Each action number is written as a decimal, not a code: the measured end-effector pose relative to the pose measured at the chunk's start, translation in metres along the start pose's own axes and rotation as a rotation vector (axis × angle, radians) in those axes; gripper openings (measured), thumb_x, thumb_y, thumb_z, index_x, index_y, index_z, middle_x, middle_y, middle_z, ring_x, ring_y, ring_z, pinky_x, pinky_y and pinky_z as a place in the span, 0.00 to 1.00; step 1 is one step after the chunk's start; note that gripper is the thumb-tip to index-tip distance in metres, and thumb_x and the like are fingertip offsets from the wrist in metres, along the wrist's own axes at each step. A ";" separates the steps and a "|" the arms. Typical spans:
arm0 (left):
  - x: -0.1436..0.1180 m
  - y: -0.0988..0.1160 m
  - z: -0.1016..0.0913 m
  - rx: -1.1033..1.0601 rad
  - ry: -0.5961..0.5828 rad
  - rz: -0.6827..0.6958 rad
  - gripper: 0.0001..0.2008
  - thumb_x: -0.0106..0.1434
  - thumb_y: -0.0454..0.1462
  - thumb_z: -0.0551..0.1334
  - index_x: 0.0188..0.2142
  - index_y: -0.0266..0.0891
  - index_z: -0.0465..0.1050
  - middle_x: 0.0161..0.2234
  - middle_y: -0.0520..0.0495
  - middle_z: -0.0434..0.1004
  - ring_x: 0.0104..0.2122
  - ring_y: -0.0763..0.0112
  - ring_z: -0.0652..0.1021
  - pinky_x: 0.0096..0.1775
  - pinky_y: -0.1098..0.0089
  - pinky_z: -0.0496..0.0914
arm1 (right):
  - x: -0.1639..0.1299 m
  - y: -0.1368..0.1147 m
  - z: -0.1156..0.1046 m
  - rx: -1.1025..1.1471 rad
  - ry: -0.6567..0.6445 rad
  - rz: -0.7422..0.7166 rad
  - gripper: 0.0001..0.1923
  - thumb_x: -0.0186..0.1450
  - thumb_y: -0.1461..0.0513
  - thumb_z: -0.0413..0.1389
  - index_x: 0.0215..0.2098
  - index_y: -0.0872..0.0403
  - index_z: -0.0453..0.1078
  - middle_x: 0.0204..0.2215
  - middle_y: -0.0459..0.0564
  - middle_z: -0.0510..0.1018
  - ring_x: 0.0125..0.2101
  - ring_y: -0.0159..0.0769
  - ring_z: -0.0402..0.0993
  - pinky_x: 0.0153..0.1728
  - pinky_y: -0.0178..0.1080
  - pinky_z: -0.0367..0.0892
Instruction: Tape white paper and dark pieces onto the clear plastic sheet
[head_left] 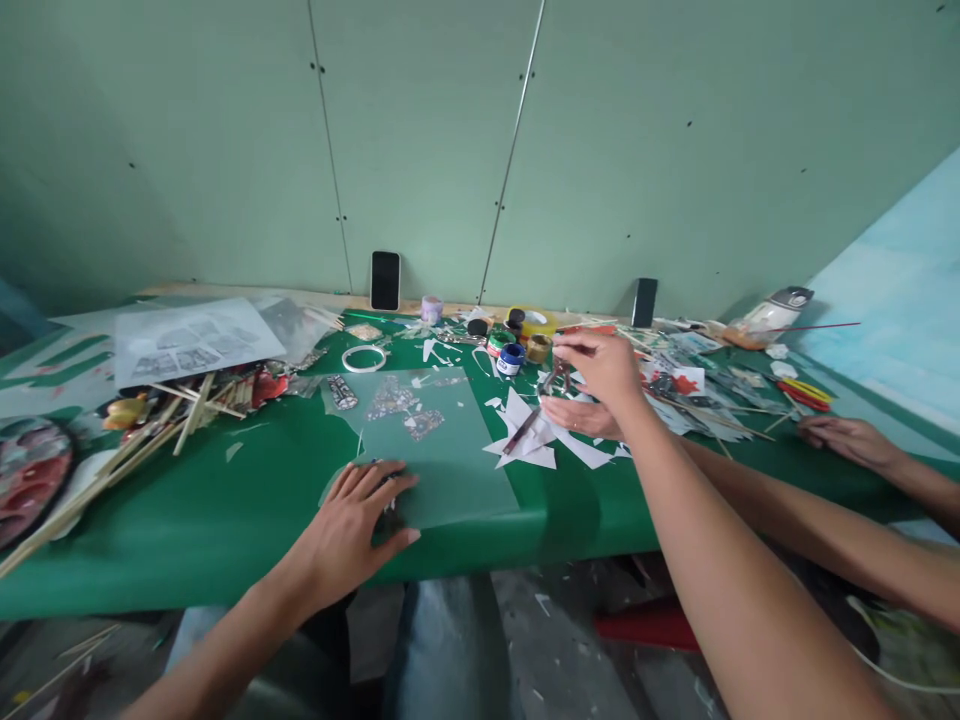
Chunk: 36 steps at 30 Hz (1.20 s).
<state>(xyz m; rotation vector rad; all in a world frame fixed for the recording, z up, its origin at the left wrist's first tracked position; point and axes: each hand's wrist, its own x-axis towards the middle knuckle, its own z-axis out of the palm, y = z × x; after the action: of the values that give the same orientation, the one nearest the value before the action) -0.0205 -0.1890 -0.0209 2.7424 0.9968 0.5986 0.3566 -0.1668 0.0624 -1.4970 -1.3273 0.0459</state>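
Observation:
My left hand (367,510) lies on the near left part of a translucent plastic sheet (465,470), fingers spread. Under it a small patterned piece is mostly hidden. Further up the sheet are flat dark pieces with a pale mosaic-like pattern (424,424). My right hand (604,365) is raised at the right, thumb and fingers pinched at a small brownish object (559,375) whose kind I cannot make out. Just below it is a co-worker's hand (581,415) with a ring, close to the same object. White paper scraps (536,435) and a dark slim tool (520,430) lie beneath.
Paint jars, including a blue one (511,359), stand behind the sheet, with a white ring (364,358) to their left. Wooden sticks (142,450) and a paint palette (30,475) lie at left. Another co-worker's hand (851,440) rests near yellow-red pliers (806,393).

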 end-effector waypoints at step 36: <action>0.158 -0.034 0.037 -0.993 0.085 -0.226 0.13 0.56 0.42 0.64 0.33 0.39 0.61 0.16 0.58 0.64 0.14 0.77 0.67 0.17 0.75 0.61 | -0.073 -0.022 0.106 -0.029 -0.120 0.248 0.13 0.62 0.58 0.52 0.39 0.52 0.77 0.35 0.53 0.80 0.34 0.41 0.73 0.39 0.43 0.68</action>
<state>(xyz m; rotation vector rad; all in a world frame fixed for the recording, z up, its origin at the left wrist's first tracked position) 0.0857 -0.0614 -0.0147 1.7240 0.7164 0.8695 0.2472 -0.1541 -0.0085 -1.6989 -1.2337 0.2799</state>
